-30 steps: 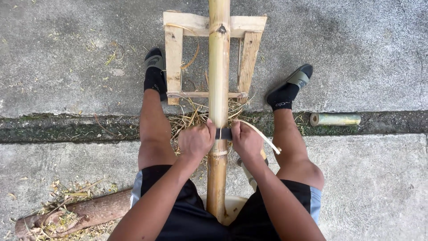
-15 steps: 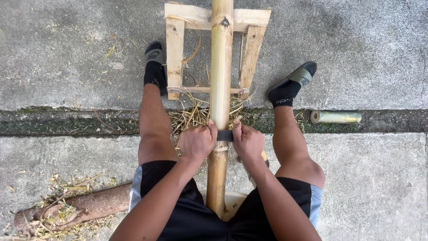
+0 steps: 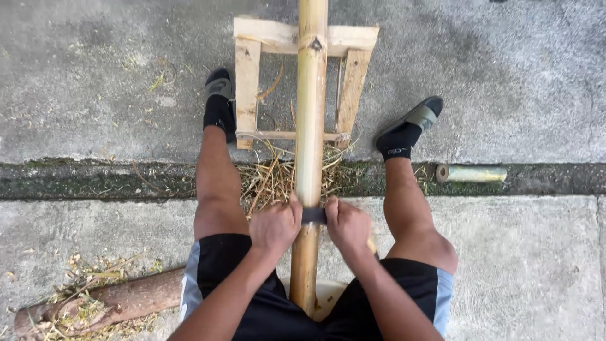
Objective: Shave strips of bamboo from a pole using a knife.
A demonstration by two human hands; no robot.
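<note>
Head view shows the left hand and right hand both clenched on the ends of a dark blade laid across a bamboo pole. Between the hands the pole runs forward onto a wooden frame, over straw, on a concrete floor with a log behind the left hand
</note>
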